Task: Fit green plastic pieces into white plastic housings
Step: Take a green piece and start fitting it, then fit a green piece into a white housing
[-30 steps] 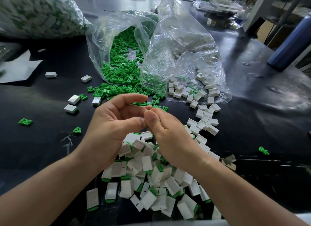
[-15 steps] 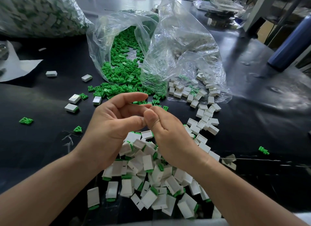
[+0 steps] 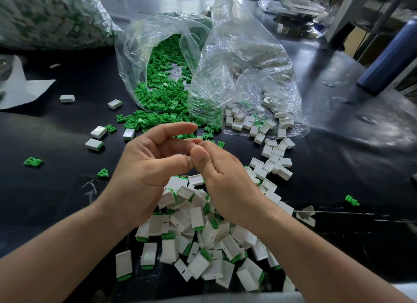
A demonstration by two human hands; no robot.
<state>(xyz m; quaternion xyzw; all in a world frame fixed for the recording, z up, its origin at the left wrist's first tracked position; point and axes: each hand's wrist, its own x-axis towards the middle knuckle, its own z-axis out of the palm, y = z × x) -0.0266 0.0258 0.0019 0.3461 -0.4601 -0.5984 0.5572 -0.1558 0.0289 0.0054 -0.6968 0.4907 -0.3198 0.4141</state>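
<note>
Here left hand [image 3: 144, 174] and right hand [image 3: 225, 185] touch thumbs above white housings [image 3: 196, 217]

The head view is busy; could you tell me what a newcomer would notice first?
Bright green pieces spill from a clear bag straight ahead. Nearer, a heap of white housings lies under the left hand and right hand, which meet at the fingertips; anything held is hidden.

The left hand [image 3: 144, 174] and right hand [image 3: 225, 180] are meeting thumb to thumb, and their fingers [image 3: 178, 130] are hiding whatever lies between them. Both forearms are covering part of the pile of filled housings [image 3: 198, 246]. The big bag [image 3: 52, 18] at far left is showing only as a blur and running off the frame. The right edge is cutting off the blue cylinder [image 3: 392, 54].
</note>
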